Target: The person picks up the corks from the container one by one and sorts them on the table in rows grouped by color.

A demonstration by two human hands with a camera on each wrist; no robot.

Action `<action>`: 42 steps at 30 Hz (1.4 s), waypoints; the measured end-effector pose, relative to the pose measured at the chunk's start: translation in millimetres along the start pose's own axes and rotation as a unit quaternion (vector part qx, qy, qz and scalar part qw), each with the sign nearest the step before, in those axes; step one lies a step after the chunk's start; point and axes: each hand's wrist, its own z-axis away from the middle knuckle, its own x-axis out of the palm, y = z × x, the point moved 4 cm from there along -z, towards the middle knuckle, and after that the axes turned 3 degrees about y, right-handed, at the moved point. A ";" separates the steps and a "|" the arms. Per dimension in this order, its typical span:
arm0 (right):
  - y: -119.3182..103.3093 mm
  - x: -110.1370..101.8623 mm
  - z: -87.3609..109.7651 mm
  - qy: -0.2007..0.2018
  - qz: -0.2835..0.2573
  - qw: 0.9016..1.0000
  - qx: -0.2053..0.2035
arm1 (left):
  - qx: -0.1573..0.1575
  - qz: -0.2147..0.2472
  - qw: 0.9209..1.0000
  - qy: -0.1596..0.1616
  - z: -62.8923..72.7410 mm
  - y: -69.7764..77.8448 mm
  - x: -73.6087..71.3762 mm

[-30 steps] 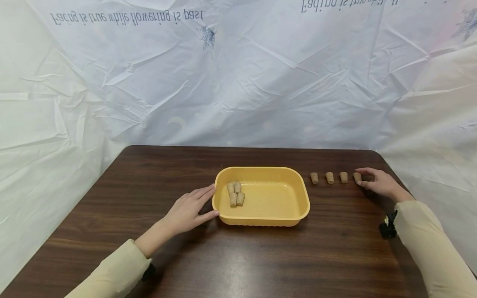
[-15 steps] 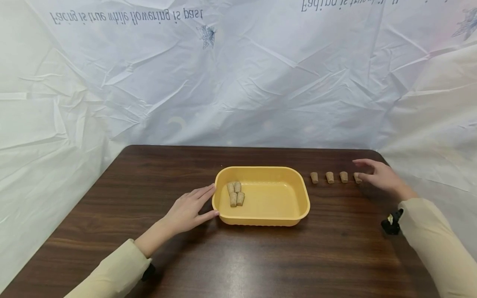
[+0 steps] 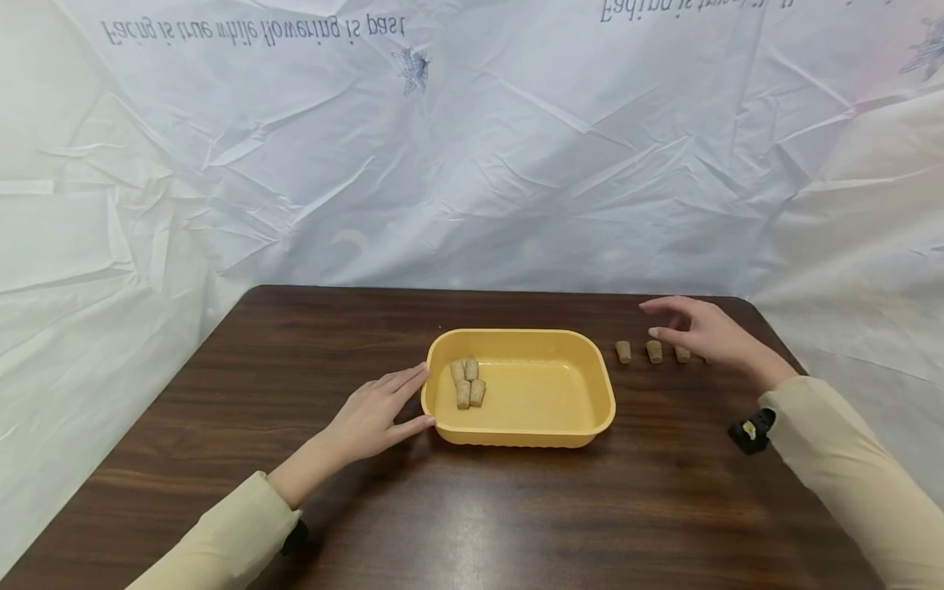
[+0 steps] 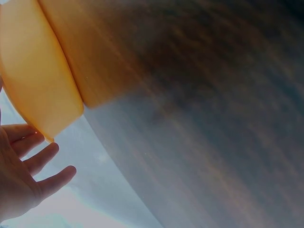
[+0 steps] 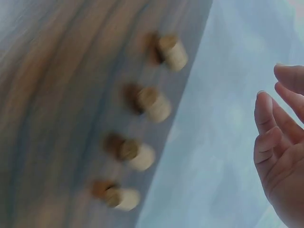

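Note:
A yellow plastic tray (image 3: 534, 401) stands on the table, with several corks (image 3: 463, 395) grouped at its left end. My left hand (image 3: 369, 416) touches the tray's left rim with straight, spread fingers; the left wrist view also shows these fingers (image 4: 42, 157) against the tray wall. To the right of the tray, several more corks (image 3: 623, 352) stand upright in a row. Over the right part of that row hovers my right hand (image 3: 711, 332), its fingers loosely bent and nothing between them. It partly hides the rightmost corks in the head view, while the right wrist view shows the whole row.
The dark wood-grain table (image 3: 472, 508) ends at a far edge just beyond the corks. A wrinkled pale sheet (image 3: 472, 164) with printed lettering hangs behind it and along both sides.
My right hand has left the rightmost cork, which stays in the row, then lifted and moved left above the corks. The left hand and tray have not moved.

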 end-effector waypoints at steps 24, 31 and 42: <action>-101.7 31.1 -72.7 -0.087 -0.028 0.988 -0.125 | 0.004 0.000 1.000 0.010 -0.5 -0.2 0.4; -122.9 50.2 -87.7 -0.112 -0.050 0.983 -0.138 | 0.000 0.000 1.000 0.001 -0.8 -0.1 0.2; -142.4 86.0 -104.1 -0.150 -0.044 0.975 -0.159 | -0.007 0.001 1.000 -0.015 -1.1 1.0 -0.2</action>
